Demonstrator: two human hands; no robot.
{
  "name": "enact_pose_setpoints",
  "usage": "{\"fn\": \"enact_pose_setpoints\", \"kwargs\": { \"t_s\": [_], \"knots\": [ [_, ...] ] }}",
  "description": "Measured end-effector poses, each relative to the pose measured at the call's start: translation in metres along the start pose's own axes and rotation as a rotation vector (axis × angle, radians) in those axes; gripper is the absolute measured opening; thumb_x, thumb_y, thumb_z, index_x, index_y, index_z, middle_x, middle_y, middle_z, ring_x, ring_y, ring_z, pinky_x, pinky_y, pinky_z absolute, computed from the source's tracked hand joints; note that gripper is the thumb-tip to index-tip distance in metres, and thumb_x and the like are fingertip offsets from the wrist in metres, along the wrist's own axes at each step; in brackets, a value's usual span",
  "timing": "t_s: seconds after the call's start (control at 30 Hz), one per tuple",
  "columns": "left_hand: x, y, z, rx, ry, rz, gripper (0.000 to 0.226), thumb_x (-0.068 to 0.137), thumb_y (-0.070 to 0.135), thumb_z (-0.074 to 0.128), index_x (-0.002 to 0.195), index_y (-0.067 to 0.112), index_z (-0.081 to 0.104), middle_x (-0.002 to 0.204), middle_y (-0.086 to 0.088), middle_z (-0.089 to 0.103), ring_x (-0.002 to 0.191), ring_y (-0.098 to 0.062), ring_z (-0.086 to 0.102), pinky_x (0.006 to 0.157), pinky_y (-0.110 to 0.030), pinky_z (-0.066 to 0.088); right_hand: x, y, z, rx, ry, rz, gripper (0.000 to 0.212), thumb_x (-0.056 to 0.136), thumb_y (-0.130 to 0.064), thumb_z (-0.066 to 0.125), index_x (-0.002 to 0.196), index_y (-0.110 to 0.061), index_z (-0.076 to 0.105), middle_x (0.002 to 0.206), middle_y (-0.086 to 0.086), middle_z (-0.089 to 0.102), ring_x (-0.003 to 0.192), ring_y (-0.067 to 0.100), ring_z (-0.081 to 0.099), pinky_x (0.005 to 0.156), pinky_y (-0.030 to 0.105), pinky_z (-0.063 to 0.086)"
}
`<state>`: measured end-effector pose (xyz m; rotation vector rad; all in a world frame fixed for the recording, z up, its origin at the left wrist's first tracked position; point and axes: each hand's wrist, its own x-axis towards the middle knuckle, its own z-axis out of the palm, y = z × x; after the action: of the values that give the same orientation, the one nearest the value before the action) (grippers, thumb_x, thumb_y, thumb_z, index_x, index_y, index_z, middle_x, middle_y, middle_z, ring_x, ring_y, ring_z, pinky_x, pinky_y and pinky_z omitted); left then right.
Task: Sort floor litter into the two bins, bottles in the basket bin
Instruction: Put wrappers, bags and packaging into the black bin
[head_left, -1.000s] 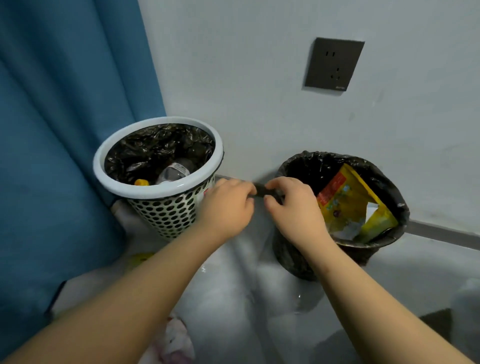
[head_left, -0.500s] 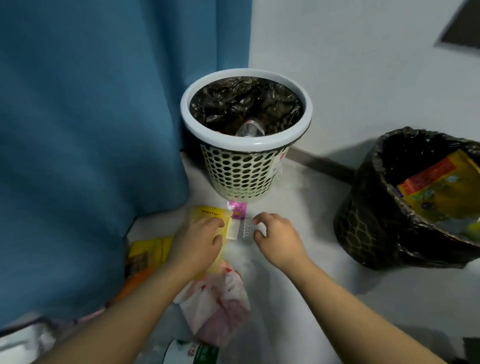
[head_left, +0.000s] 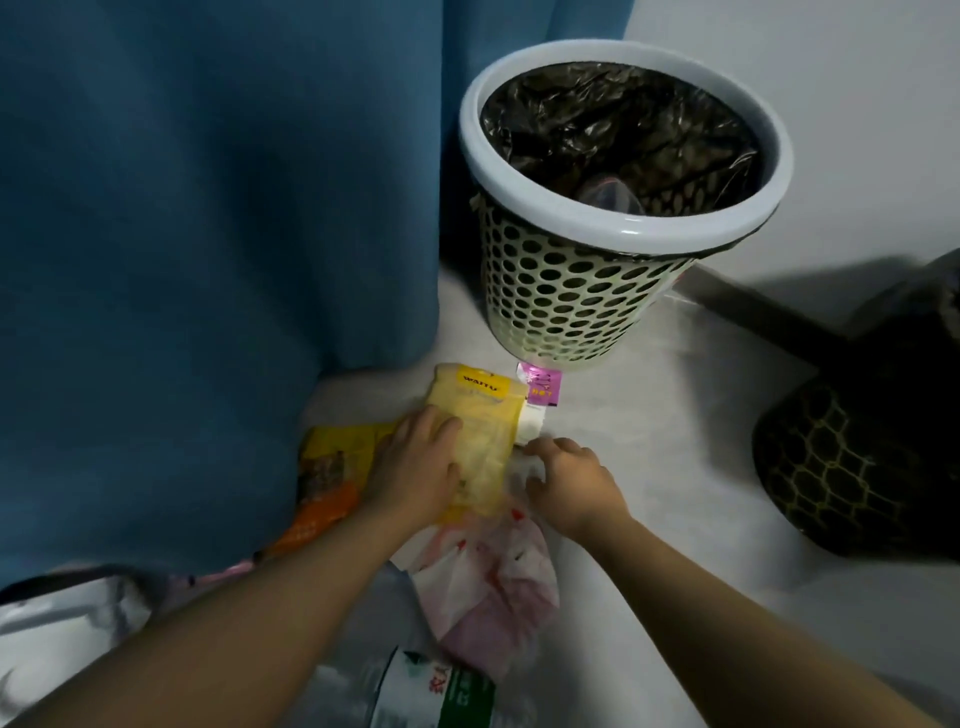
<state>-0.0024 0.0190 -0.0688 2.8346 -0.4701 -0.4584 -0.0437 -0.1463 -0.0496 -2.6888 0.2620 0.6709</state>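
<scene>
The white perforated basket bin (head_left: 566, 306) stands against the wall with a black liner and a clear bottle (head_left: 608, 195) inside. The black-bagged bin (head_left: 862, 467) sits at the right edge, partly cut off. On the floor in front lie a pale yellow snack bag (head_left: 480, 431), a small pink-and-white sachet (head_left: 540, 397), an orange-yellow packet (head_left: 327, 467), a pink-white plastic wrapper (head_left: 493, 597) and a bottle with a green label (head_left: 441, 696). My left hand (head_left: 415, 473) grips the yellow snack bag. My right hand (head_left: 566, 480) is curled on the floor by the sachet's lower end; whether it holds anything is hidden.
A blue curtain (head_left: 208, 208) hangs at the left down to the floor, beside the basket bin. A dark skirting strip (head_left: 753, 312) runs along the wall between the bins. White and dark fabric (head_left: 62, 618) lies at the lower left.
Both hands dropped from the black bin's rim to the floor litter. The view swung left and down. My left hand closed over the yellow bag; my right moved toward the sachet.
</scene>
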Motion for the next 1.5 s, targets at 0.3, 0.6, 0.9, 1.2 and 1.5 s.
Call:
{"fn": "enact_pose_setpoints", "kwargs": {
  "t_s": [0.3, 0.6, 0.9, 1.2, 1.5],
  "knots": [
    [0.033, -0.012, 0.025, -0.073, -0.217, -0.122, 0.092, 0.080, 0.059, 0.055, 0.148, 0.033, -0.001, 0.156, -0.002, -0.022, 0.145, -0.028, -0.016, 0.118, -0.040, 0.006, 0.065, 0.001, -0.001, -0.087, 0.001, 0.013, 0.072, 0.094, -0.030, 0.044, 0.150, -0.016, 0.001, 0.159, 0.004, -0.002, 0.146, 0.023, 0.005, 0.114, 0.041, 0.018],
    [0.033, -0.021, 0.040, -0.095, -0.167, -0.163, 0.094, 0.080, 0.054, 0.058, 0.149, 0.031, -0.002, 0.157, -0.007, -0.014, 0.145, -0.026, -0.014, 0.118, -0.035, 0.004, 0.085, 0.003, 0.015, -0.064, -0.045, -0.007, 0.109, 0.077, -0.048, 0.067, 0.150, -0.018, -0.010, 0.159, 0.001, -0.003, 0.147, 0.020, -0.002, 0.115, 0.041, 0.014],
    [0.027, -0.017, 0.047, -0.118, -0.042, -0.141, 0.078, 0.082, 0.050, 0.059, 0.146, 0.032, 0.018, 0.152, 0.001, 0.017, 0.143, -0.025, 0.007, 0.116, -0.036, 0.017, 0.071, 0.025, 0.034, -0.035, 0.110, -0.048, 0.080, 0.089, -0.042, 0.055, 0.150, -0.018, 0.010, 0.157, 0.001, 0.018, 0.145, 0.019, 0.015, 0.114, 0.032, 0.018],
    [0.015, -0.006, 0.049, -0.132, 0.023, -0.182, 0.054, 0.087, 0.035, 0.059, 0.136, 0.035, 0.036, 0.136, 0.001, 0.038, 0.130, -0.023, 0.030, 0.103, -0.031, 0.031, 0.049, 0.026, 0.042, 0.149, 0.242, 0.035, 0.070, 0.085, -0.029, 0.063, 0.145, -0.023, 0.027, 0.144, 0.002, 0.040, 0.123, 0.026, 0.038, 0.098, 0.032, 0.033],
    [-0.003, 0.006, 0.041, -0.185, 0.076, -0.283, 0.043, 0.090, 0.024, 0.052, 0.131, 0.031, 0.043, 0.129, -0.005, 0.047, 0.123, -0.027, 0.040, 0.104, -0.036, 0.031, 0.024, 0.031, 0.057, 0.449, 0.254, 0.205, 0.055, 0.080, 0.002, 0.048, 0.127, -0.025, 0.050, 0.123, 0.006, 0.056, 0.109, 0.031, 0.048, 0.091, 0.033, 0.039]
  ]
}}
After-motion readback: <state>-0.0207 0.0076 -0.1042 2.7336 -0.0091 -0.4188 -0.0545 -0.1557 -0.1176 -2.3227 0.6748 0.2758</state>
